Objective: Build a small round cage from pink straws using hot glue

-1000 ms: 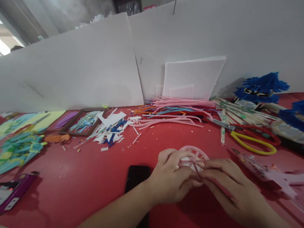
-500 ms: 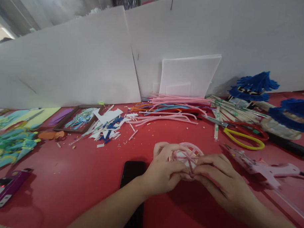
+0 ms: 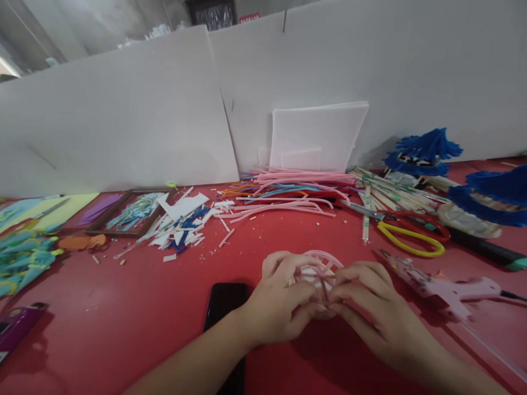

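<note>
Between my two hands is a small round craft piece (image 3: 319, 274) with pink pipe cleaners crossing like spokes over a pale base. My left hand (image 3: 281, 299) grips its left side, thumb and fingers closed on the near rim. My right hand (image 3: 367, 305) pinches the right side of the same piece, its fingertips close to the left thumb. The fingers hide much of the rim and the underside. Under my left forearm lies a black phone (image 3: 227, 300). To the right of my right hand rests a pink glue gun (image 3: 454, 288) with a clear glue stick in its back.
Pink pipe cleaners (image 3: 303, 177) lie along the back, beside wooden sticks (image 3: 389, 190) and yellow-handled scissors (image 3: 411, 240). Blue-roofed models (image 3: 425, 151) stand at right. White scraps (image 3: 183, 215), a brown frame (image 3: 128, 213) and a purple power strip (image 3: 12, 333) are at left. White boards (image 3: 119, 112) wall the back.
My view has shifted slightly, so the scene sits a little lower and more to the left. Both hands keep hold of the round piece, their grip nearly the same.
</note>
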Motion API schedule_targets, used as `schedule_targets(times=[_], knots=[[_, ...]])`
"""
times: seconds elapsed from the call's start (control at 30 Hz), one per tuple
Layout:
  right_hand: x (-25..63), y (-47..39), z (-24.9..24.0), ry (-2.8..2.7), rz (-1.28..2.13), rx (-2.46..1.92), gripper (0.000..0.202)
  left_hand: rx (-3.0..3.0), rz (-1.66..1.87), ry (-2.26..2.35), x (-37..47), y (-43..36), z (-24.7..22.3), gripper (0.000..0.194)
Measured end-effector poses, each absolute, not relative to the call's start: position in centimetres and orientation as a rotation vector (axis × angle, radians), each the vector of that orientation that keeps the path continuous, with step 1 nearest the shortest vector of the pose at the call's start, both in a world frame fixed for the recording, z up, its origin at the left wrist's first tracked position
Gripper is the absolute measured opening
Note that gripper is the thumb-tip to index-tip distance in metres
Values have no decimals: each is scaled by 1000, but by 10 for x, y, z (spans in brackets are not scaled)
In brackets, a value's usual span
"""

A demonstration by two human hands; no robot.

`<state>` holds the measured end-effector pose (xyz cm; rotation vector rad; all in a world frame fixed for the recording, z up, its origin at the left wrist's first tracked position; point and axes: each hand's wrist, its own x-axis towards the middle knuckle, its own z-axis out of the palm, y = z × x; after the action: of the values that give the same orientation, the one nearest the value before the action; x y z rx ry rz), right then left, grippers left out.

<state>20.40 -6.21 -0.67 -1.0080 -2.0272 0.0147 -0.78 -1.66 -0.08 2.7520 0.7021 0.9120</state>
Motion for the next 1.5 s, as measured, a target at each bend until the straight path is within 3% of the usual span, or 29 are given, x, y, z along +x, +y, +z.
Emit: schedule_targets(times=[0.57, 1.5], knots=[[208, -63, -11, -1972, -96, -1010, 11, 2727, 1154, 601, -9, -13, 7, 13], [201, -61, -8, -1980, -75, -994, 10, 2705, 988, 584, -9, -12, 9, 20]])
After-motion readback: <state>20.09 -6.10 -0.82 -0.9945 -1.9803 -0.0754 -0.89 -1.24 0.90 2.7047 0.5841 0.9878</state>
